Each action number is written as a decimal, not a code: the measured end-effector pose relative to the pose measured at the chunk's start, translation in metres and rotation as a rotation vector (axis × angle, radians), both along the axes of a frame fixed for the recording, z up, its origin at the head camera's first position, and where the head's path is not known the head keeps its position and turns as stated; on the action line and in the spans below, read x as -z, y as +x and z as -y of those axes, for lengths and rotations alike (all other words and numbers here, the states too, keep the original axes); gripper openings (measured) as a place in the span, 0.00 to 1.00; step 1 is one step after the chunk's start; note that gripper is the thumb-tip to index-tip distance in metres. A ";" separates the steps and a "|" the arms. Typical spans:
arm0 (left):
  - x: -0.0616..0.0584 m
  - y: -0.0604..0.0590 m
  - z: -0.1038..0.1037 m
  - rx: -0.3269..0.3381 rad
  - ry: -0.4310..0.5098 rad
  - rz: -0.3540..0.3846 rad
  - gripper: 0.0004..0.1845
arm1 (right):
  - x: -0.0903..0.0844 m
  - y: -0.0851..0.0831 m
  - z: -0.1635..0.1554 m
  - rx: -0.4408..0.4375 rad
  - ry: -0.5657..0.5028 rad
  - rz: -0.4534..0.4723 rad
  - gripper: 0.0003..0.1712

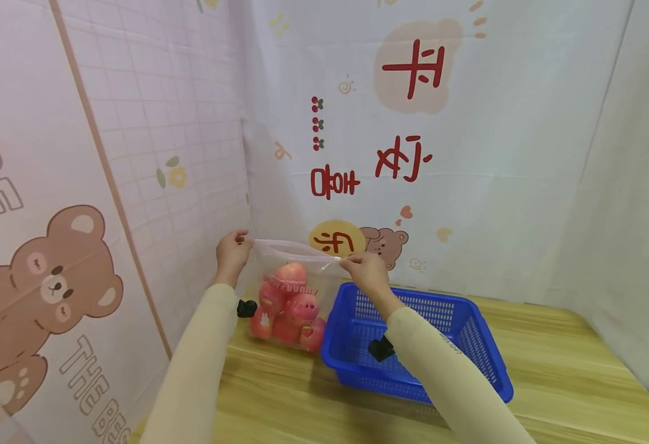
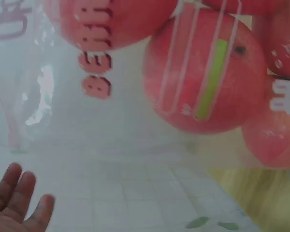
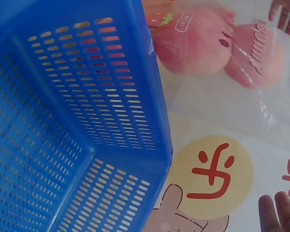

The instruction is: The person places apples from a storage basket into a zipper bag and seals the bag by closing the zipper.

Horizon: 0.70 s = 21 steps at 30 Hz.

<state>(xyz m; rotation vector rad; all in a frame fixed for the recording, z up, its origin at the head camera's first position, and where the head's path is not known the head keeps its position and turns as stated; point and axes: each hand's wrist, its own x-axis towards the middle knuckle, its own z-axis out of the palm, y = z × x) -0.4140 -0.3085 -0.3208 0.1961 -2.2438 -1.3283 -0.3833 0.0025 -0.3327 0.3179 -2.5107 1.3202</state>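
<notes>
Cream sleeves are stretching forward from the bottom of the head view over the wooden table [image 1: 552,370], the right one crossing above the blue basket [image 1: 469,345], which is sitting on the table just right of the bag. Beyond the basket's near rim, the clear plastic bag [image 1: 288,290] is standing on the tabletop with red apples [image 1: 288,308] piled inside, printed lettering showing across its front. At the bag's top edge, the right hand [image 1: 366,271] is pinching the right end of the opening with curled fingers, while the left hand [image 1: 232,250] is gripping the left corner the same way, so the mouth is being held stretched between them. Behind everything, a backdrop [image 1: 469,154] with cartoon bears and red characters is hanging around the table.
</notes>
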 end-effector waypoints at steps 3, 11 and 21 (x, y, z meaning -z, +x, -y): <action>-0.007 0.000 -0.009 0.042 -0.066 -0.068 0.21 | 0.001 0.000 0.001 -0.021 -0.013 -0.004 0.14; -0.029 0.004 -0.045 0.270 -0.266 -0.117 0.22 | 0.005 0.001 0.002 -0.036 -0.016 -0.005 0.16; -0.043 0.017 -0.100 0.561 -0.546 0.008 0.24 | 0.007 0.001 0.005 -0.052 0.002 -0.057 0.17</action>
